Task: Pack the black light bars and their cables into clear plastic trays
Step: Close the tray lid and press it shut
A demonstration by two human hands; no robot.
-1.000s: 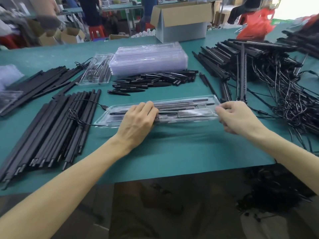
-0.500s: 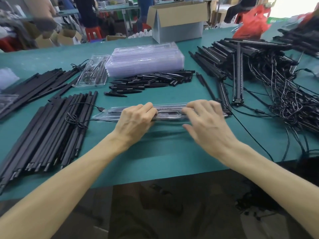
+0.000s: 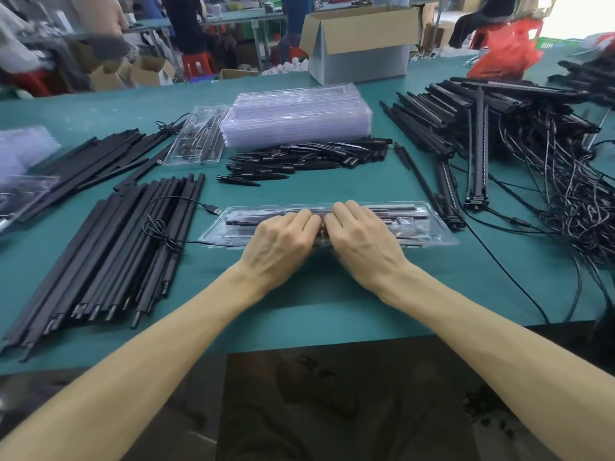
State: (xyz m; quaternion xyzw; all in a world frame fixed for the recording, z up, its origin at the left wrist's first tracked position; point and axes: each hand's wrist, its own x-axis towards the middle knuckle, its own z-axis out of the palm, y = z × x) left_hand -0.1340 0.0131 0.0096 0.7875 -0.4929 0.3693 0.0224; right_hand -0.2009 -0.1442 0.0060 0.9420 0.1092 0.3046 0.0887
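Note:
A clear plastic tray [image 3: 429,227] lies across the green table in front of me, with black light bars [image 3: 392,207] inside it. My left hand [image 3: 283,234] and my right hand [image 3: 362,234] sit side by side on the tray's middle. Their fingers curl over its top and their thumbs are hidden at the near edge. A thin black USB cable [image 3: 173,214] runs from the tray's left end over the bars to the left.
Loose black bars [image 3: 109,254] lie in a row at the left. A tangled heap of bars with cables [image 3: 506,134] fills the right. Behind the tray lie short black end pieces [image 3: 306,158], a stack of empty trays [image 3: 296,118], another filled tray [image 3: 198,138] and a cardboard box [image 3: 359,44].
My right hand has slid left from the tray's right end to the middle, beside my left hand. The tray now lies flat.

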